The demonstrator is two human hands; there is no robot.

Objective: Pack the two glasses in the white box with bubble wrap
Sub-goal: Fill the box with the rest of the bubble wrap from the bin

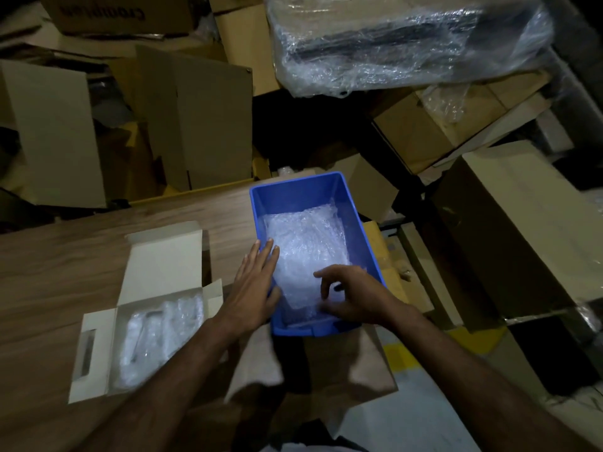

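Bubble wrap (305, 243) in the blue bin (293, 187) is being fetched: left hand (256, 282) flat, right hand (350, 296) curling over it, holding nothing yet. Next, I'd say, lift a sheet toward the white box (98, 324).

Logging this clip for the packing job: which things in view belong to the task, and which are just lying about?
Part of the job:
- white box, open on the wooden table, wrapped items inside
- bubble wrap in the blue bin
- left hand flat on the bin's rim
- right hand reaching into the wrap

Just lying about:
- cardboard boxes behind the table
- plastic-wrapped bundle
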